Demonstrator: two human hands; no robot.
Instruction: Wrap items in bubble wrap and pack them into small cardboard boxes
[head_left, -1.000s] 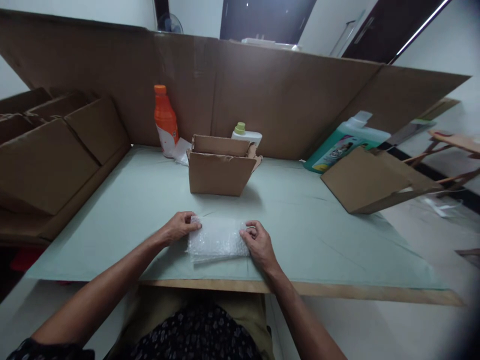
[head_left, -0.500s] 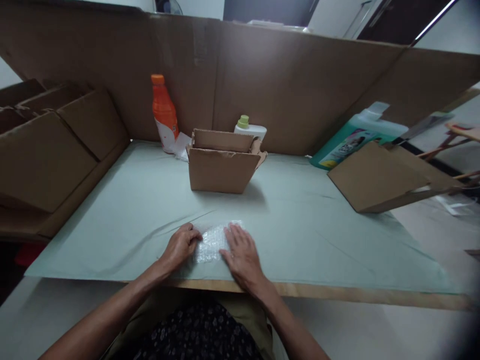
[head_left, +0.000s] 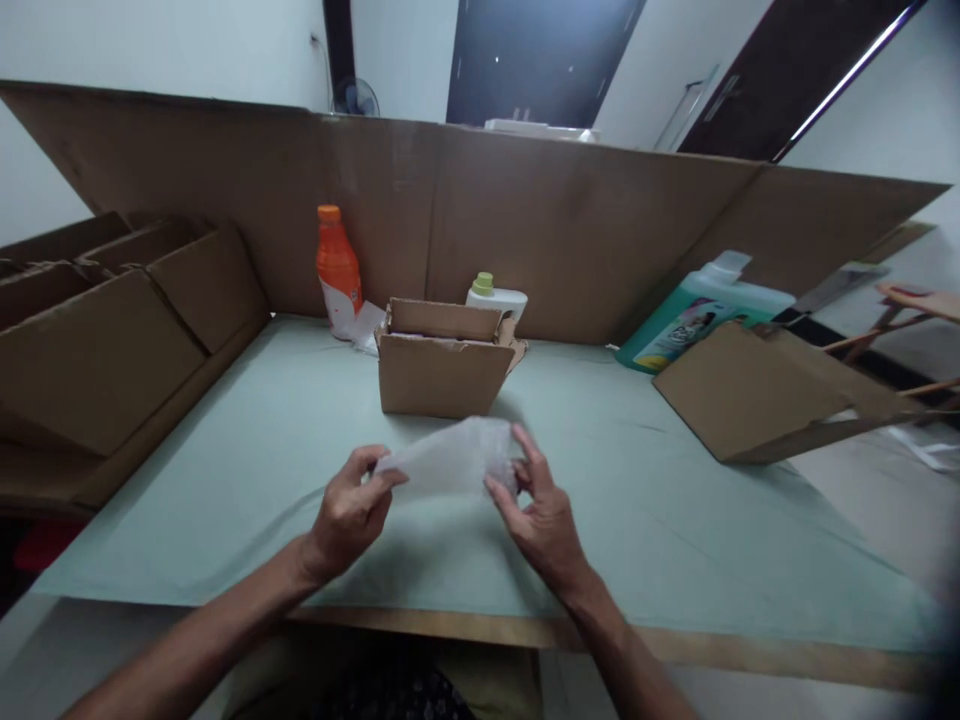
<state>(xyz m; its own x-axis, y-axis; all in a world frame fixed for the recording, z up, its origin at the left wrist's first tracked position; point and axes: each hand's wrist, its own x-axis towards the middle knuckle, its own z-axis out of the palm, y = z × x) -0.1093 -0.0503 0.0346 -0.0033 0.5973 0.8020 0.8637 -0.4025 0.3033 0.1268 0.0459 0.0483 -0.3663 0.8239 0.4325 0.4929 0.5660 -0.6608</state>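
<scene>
Wrap (head_left: 448, 458) hangs between left hand (head_left: 351, 512) and right hand (head_left: 546, 522), each pinching one end, long axis roughly parallel to the desk's (head_left: 622, 500) near edge.

Small open box (head_left: 442, 378): one.
Hands: two, the left hand (head_left: 352, 510) and the right hand (head_left: 545, 515), both on the near side of the small open box.
Translucent plastic sheet (head_left: 457, 460): one, on the near side of the small open box.
Bottles: three; an orange bottle (head_left: 339, 272) behind and left of the small open box, a white bottle (head_left: 498, 301) just behind it, a green bottle (head_left: 686, 325) well to its right.
Tilted cardboard piece (head_left: 750, 395): one, right of the small open box.
Large cardboard (head_left: 97, 360): left of it, one box or several, cannot tell.
Fan (head_left: 357, 97): one, far behind it.
</scene>
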